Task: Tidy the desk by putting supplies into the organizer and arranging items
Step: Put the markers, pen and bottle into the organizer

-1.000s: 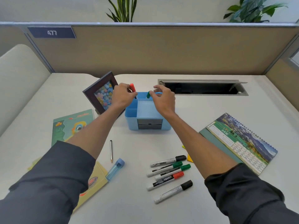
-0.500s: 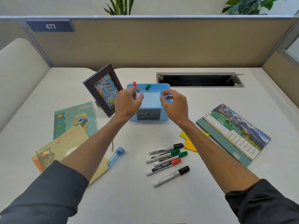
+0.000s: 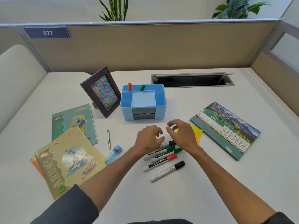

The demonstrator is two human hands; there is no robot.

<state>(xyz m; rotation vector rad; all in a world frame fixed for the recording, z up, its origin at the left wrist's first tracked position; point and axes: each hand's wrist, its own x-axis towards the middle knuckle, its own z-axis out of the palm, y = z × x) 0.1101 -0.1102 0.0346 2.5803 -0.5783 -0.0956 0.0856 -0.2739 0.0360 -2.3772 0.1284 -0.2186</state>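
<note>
Cubicle tabletop looks half sorted: our left hand and right hand hover empty, fingers loosely spread, right over the markers, with the blue organizer just beyond them.

Bright, even light fills the scene, seemingly from overhead. Shadows on the pale matte worktop are faint and soft-edged, lying close under the forearms and the glossy blue plastic organizer. Wide-angle distortion bows the tan fabric partition and stretches the corners. Both hands are slightly motion-blurred; fine print is soft.
</note>
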